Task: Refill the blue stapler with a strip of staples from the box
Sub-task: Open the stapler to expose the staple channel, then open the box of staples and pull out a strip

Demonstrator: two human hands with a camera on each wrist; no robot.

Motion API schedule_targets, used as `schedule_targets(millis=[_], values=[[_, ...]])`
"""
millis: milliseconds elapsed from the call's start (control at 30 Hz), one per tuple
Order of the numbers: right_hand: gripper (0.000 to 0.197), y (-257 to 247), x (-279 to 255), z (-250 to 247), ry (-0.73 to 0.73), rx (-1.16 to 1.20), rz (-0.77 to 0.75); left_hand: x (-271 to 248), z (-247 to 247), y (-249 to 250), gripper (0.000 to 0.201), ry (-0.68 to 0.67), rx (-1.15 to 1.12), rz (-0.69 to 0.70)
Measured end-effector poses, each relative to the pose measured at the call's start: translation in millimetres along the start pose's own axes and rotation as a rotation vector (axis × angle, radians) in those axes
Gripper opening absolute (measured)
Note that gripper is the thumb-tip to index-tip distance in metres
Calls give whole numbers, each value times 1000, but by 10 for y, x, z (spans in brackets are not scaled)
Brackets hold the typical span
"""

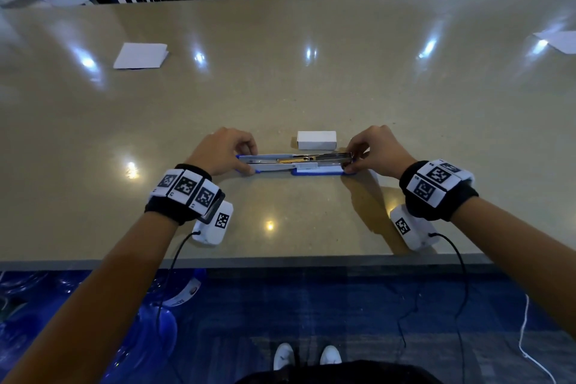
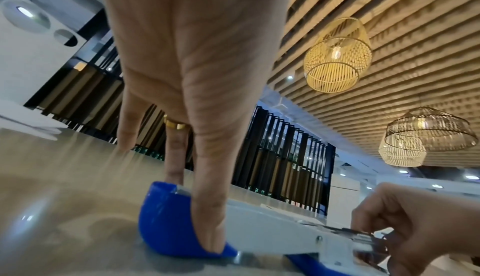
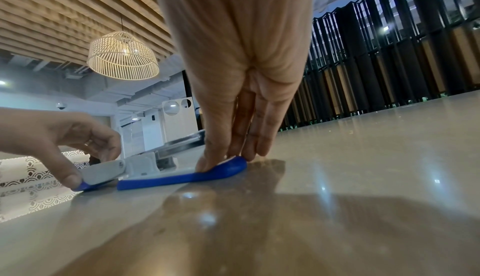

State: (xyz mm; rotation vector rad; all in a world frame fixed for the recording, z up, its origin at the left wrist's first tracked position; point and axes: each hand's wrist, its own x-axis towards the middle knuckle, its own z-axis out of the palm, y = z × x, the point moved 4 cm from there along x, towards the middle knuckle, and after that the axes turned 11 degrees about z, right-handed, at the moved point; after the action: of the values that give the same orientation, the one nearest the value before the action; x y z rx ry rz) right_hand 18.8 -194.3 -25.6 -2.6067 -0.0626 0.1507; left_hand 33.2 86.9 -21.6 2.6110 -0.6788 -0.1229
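The blue stapler [image 1: 296,164] lies swung open flat on the beige table [image 1: 280,87], stretched left to right. My left hand [image 1: 251,159] pinches its left end, the grey-lined top cover, between thumb and fingers. My right hand [image 1: 350,159] pinches the right end, at the tip of the metal magazine and the blue base. A brass-coloured piece [image 1: 299,160] shows inside the magazine; whether it is staples I cannot tell. The white staple box [image 1: 316,140] sits shut just behind the stapler. The left wrist view shows my thumb [image 2: 207,208] on the blue cover [image 2: 163,219]. The right wrist view shows my right hand's fingers [image 3: 215,153] on the blue base [image 3: 182,178].
A white folded sheet [image 1: 140,55] lies far back on the left, another white sheet [image 1: 558,40] at the far right. The table's front edge [image 1: 280,259] runs just below my wrists. Dark slatted panels stand beyond the far edge.
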Motion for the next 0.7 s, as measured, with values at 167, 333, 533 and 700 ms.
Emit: schedule_targets(millis=[167, 333, 533, 700], values=[[32, -2, 1, -3, -12, 10, -10, 50, -20, 19, 29, -97, 65, -13], [29, 20, 129, -138, -205, -11, -22, 195, -146, 224, 24, -124, 5, 39], [33, -54, 392, -297, -65, -40, -8, 688, -19, 575, 35, -45, 51, 152], [42, -93, 504, -61, -122, -109, 50, 986, 271, 719, 45, -208, 141, 142]])
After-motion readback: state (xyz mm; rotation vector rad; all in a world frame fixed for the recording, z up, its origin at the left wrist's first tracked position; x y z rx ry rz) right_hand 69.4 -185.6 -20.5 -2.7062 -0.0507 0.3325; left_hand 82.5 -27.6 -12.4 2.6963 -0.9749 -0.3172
